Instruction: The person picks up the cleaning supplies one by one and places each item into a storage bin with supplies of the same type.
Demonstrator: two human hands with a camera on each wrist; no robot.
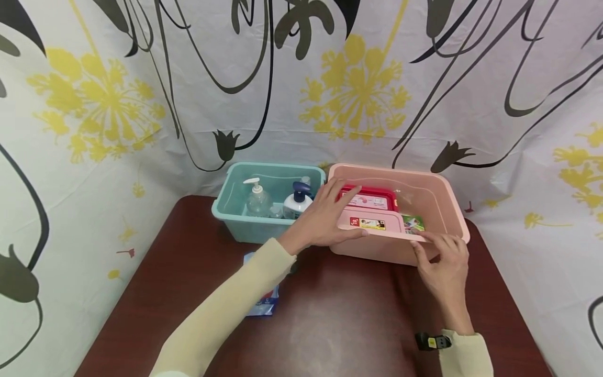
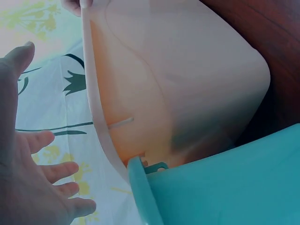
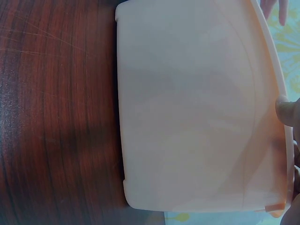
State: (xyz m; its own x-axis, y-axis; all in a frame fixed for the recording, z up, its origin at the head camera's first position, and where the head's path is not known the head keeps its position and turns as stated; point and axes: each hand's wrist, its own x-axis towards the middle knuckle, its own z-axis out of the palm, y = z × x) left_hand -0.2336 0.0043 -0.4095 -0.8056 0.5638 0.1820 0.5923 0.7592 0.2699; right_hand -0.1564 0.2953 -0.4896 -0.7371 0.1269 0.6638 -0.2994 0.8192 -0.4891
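A peach-pink plastic bin (image 1: 372,248) stands at the back of the table. Inside lie a red-rimmed pack (image 1: 390,195), a pale pink pack with a yellow label (image 1: 395,219) and a small green packet (image 1: 413,225). My right hand (image 1: 445,264) grips the bin's front rim near its right corner, thumb outside and fingers over the edge; the right wrist view shows the thumb (image 3: 284,112) against the rim. Over the bin's left end, my left hand (image 1: 325,217) is spread with nothing in it. In the left wrist view its fingers (image 2: 61,171) are extended and apart.
Beside it on the left is a turquoise bin (image 1: 249,226), holding a clear pump bottle (image 1: 259,203) and a white bottle with a navy pump (image 1: 293,207). A blue packet (image 1: 265,306) lies on the brown table (image 1: 358,324), partly under my left forearm. Patterned cloth (image 1: 282,115) hangs behind.
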